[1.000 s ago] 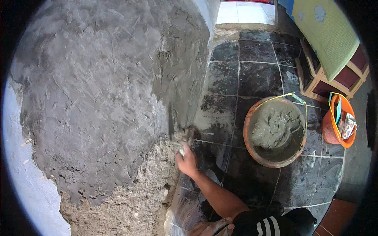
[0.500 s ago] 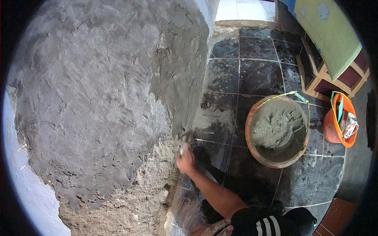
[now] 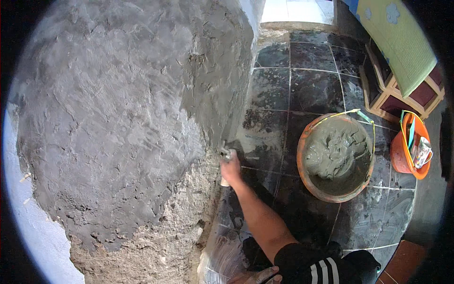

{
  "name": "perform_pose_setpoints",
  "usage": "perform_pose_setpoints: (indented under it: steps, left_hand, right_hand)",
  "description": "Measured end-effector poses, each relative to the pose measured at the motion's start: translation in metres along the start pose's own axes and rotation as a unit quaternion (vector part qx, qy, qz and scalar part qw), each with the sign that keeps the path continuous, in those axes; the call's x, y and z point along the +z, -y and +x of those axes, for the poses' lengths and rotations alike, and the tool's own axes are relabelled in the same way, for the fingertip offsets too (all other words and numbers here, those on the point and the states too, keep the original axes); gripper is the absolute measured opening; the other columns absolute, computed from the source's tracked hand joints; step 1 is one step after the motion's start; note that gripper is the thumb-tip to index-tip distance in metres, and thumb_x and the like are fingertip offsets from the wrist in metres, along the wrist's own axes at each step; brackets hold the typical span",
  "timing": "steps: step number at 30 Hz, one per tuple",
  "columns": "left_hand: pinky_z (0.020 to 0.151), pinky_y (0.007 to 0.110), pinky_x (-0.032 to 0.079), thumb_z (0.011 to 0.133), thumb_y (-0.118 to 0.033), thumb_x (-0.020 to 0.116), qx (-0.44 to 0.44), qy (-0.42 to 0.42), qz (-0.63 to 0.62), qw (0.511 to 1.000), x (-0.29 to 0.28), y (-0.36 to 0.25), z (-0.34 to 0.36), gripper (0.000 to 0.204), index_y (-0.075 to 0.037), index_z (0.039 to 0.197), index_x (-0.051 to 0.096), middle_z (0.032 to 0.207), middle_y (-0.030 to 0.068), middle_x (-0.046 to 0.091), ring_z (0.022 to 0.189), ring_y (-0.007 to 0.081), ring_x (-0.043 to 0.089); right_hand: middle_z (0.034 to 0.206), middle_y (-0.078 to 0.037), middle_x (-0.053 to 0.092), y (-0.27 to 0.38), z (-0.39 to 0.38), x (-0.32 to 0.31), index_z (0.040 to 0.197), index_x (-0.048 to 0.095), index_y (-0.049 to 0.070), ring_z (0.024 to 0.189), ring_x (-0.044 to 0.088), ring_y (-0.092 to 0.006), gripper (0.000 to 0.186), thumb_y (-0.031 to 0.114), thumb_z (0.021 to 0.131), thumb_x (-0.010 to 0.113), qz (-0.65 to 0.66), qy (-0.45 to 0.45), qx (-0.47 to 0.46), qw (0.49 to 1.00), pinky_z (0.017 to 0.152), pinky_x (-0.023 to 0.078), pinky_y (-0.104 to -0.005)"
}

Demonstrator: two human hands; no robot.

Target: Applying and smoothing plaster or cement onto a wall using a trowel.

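Grey plaster (image 3: 113, 104) coats the upper left, while a rough patch (image 3: 156, 248) at lower left stays uncovered — the right hand (image 3: 231, 169) clasps a trowel (image 3: 225, 181) mid-frame, the left hand (image 3: 257, 276), bottom edge, has a grip I cannot tell.

Looks grey on the plaster (image 3: 104, 104), orange on the basin (image 3: 301, 158) and bucket (image 3: 401, 158), black with pale grid lines on the floor (image 3: 314, 90), white-striped black on the sleeve (image 3: 295, 260), flowered green on the mat (image 3: 404, 47).
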State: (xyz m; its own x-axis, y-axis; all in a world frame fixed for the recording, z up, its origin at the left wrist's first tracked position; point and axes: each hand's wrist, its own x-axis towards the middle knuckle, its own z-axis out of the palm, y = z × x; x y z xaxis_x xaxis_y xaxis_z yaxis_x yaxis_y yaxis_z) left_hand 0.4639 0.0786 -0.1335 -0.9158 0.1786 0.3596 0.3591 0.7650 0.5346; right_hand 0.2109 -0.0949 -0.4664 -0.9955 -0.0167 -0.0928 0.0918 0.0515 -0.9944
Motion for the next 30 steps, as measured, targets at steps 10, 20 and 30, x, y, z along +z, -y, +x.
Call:
perform_pose_setpoints:
  steps: [10,20,30]
  left_hand:
    - [0.055,0.034,0.050,0.086,0.002,0.065,0.020,-0.040,-0.021,0.999,0.009,0.005,0.009,0.035,-0.003,0.117,0.050,0.110,0.0200,0.065,0.079,0.0267,0.068]
    - [0.057,0.034,0.052,0.086,0.002,0.066,0.017,-0.009,0.003,1.000,0.004,-0.006,0.007,0.041,-0.004,0.122,0.049,0.110,0.0188,0.066,0.083,0.0284,0.070]
    - [0.057,0.034,0.052,0.086,0.001,0.066,0.026,-0.003,0.004,1.000,0.001,-0.028,0.007,0.027,-0.001,0.112,0.062,0.111,0.0183,0.067,0.080,0.0271,0.069]
  right_hand:
    - [0.096,-0.019,0.063,0.143,-0.095,-0.041,0.131,0.042,0.011,0.084,0.065,-0.0362,0.052,0.009,0.083,0.062,0.042,0.206,0.020,0.977,0.072,0.049,-0.0460]
    - [0.114,-0.025,0.062,0.029,-0.073,-0.018,0.136,0.041,0.006,0.102,0.063,-0.0363,0.056,0.009,0.084,0.063,-0.014,0.044,0.047,0.998,0.084,0.050,-0.0445]
    - [0.106,-0.026,0.061,0.151,-0.204,-0.082,0.125,0.048,-0.001,0.089,0.064,-0.0424,0.046,0.007,0.082,0.061,0.076,0.221,-0.172,0.957,0.074,0.051,-0.0474]
